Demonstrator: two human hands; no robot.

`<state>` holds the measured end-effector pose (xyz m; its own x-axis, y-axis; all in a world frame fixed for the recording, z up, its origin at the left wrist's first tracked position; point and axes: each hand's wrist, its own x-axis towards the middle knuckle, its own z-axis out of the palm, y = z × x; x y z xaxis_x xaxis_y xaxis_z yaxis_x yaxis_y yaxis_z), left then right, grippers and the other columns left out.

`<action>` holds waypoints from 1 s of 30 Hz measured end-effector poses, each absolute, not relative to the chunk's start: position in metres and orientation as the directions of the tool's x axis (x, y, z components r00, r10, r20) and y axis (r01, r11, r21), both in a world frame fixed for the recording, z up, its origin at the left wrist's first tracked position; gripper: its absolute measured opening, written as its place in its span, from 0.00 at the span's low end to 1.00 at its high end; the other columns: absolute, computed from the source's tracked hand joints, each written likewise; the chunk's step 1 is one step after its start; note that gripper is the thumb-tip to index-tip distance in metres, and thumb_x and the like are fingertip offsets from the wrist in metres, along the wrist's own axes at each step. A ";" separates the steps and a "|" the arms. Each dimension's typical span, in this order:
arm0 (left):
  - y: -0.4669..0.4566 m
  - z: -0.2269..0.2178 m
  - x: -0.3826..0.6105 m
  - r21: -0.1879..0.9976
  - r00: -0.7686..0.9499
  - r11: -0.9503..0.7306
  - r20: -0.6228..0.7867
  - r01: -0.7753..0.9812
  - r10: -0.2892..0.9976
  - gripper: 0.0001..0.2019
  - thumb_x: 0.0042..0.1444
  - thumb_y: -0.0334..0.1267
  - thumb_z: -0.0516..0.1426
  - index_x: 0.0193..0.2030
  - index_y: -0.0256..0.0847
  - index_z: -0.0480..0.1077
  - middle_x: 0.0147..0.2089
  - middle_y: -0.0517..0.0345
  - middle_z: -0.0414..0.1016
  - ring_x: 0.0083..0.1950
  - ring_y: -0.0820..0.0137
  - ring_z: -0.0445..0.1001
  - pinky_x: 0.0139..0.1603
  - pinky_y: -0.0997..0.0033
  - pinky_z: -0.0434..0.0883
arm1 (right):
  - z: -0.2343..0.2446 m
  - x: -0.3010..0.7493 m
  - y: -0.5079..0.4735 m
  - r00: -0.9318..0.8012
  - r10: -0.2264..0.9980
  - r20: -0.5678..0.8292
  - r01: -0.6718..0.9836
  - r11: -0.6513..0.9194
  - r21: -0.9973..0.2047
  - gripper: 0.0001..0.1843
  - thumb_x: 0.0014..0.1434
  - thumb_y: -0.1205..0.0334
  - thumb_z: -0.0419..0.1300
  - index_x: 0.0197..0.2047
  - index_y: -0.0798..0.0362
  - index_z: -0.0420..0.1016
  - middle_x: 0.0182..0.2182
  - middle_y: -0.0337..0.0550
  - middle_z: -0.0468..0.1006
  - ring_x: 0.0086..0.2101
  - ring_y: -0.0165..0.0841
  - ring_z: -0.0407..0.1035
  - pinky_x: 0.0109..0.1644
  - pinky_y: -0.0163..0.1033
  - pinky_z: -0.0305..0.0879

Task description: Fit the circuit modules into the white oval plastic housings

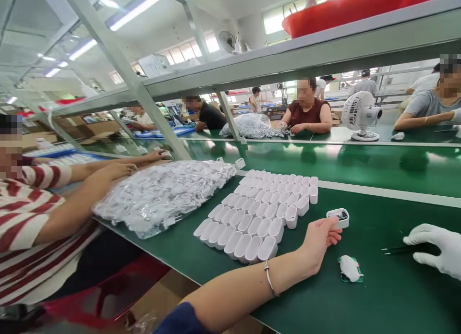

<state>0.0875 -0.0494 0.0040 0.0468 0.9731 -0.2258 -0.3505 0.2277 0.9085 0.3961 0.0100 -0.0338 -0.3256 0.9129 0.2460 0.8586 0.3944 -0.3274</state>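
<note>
My left hand (319, 239) reaches across the green table (378, 295) and grips a small open white case (338, 218) by its near side. My right hand (437, 250), in a white glove, rests at the right edge and holds black tweezers (398, 250) pointing left. Between my hands lies a small white part on a green pad (350, 268). Left of the held case, several rows of identical white cases (259, 214) lie side by side.
A clear bag full of white parts (162, 195) lies left of the rows. A co-worker in a red-striped shirt (25, 219) sits at my left, arms on the table. A white fan (362, 115), other workers and a metal shelf frame (154, 113) stand beyond.
</note>
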 end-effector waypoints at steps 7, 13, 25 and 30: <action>-0.051 -0.001 0.088 0.934 0.042 0.230 -0.227 -0.272 0.973 0.17 0.42 0.48 0.64 0.29 0.33 0.72 0.29 0.54 0.71 0.27 0.75 0.62 0.29 0.73 0.58 | 0.008 0.324 -0.028 -0.206 0.941 0.268 0.776 0.324 -0.540 0.12 0.60 0.56 0.50 0.43 0.47 0.71 0.36 0.41 0.78 0.33 0.35 0.72 0.38 0.39 0.69; -0.055 0.008 0.089 0.964 0.076 0.199 -0.188 -0.179 0.979 0.15 0.41 0.47 0.65 0.29 0.35 0.74 0.25 0.59 0.68 0.27 0.74 0.61 0.29 0.74 0.58 | 0.025 0.283 -0.062 -0.381 0.777 0.501 0.773 0.565 -0.287 0.18 0.62 0.67 0.46 0.51 0.47 0.70 0.31 0.39 0.75 0.24 0.28 0.65 0.30 0.34 0.62; -0.057 0.012 0.089 0.979 0.044 0.175 -0.171 -0.103 0.984 0.16 0.42 0.49 0.63 0.29 0.35 0.74 0.27 0.56 0.69 0.28 0.72 0.62 0.30 0.73 0.60 | 0.025 0.290 -0.062 -0.373 0.697 0.612 0.869 0.494 -0.034 0.18 0.60 0.70 0.48 0.47 0.48 0.74 0.29 0.39 0.76 0.22 0.27 0.62 0.25 0.32 0.51; -0.057 0.012 0.089 0.990 0.074 0.143 -0.142 -0.011 0.987 0.15 0.43 0.48 0.62 0.29 0.36 0.75 0.22 0.60 0.64 0.26 0.73 0.59 0.27 0.74 0.57 | 0.025 0.286 -0.065 -0.384 0.711 0.589 0.858 0.511 -0.057 0.18 0.59 0.70 0.49 0.47 0.47 0.74 0.29 0.40 0.76 0.24 0.27 0.64 0.28 0.32 0.56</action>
